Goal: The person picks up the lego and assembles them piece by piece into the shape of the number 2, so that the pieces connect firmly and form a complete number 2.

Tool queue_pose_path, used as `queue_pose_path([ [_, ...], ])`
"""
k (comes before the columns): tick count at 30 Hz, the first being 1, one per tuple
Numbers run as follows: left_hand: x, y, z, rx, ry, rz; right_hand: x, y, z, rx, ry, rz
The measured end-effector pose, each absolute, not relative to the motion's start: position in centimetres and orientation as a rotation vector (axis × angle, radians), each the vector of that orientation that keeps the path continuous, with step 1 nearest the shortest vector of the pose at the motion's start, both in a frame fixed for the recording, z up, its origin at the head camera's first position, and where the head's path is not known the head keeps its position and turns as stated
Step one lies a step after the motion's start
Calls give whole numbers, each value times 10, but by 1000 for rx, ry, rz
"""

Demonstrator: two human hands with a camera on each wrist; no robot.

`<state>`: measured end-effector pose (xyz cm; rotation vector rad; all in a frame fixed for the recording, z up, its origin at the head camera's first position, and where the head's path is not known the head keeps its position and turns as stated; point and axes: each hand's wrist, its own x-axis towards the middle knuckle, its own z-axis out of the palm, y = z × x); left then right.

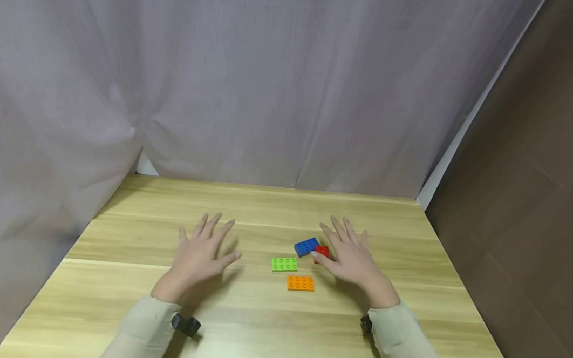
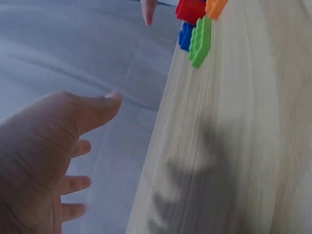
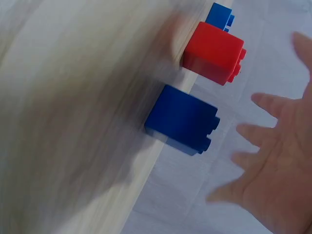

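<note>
My left hand [image 1: 197,261] hovers over the left of the table with its fingers spread, holding nothing. Over on the right, my right hand [image 1: 355,261] is also spread above the wood, and its thumb overlaps a red brick [image 1: 321,249] in the head view. Beside the red one lies a flat blue brick [image 1: 306,246]. A lime green brick [image 1: 284,264] and an orange brick [image 1: 300,283] lie nearer the middle, studs up. In the right wrist view a taller dark blue brick [image 3: 180,117] stands near the fingers; my right hand hides it from the head view.
The wood-grain table [image 1: 239,339] ends at the back against a grey curtain [image 1: 233,89]. A brown panel [image 1: 533,203] rises along the right side. Each wrist wears a small black camera, one of them the left wrist camera [image 1: 186,325].
</note>
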<state>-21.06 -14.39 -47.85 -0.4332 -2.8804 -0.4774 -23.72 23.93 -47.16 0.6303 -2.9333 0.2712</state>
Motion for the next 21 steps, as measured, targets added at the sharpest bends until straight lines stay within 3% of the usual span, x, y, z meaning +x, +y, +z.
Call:
queue_pose_path([
  [10, -225, -114, -490, -736, -2929, -1132, -244, 236, -474, 785, -2930, 395],
  [21, -242, -75, -503, -911, -2887, -996, -250, 231, -475, 783, -2983, 419],
])
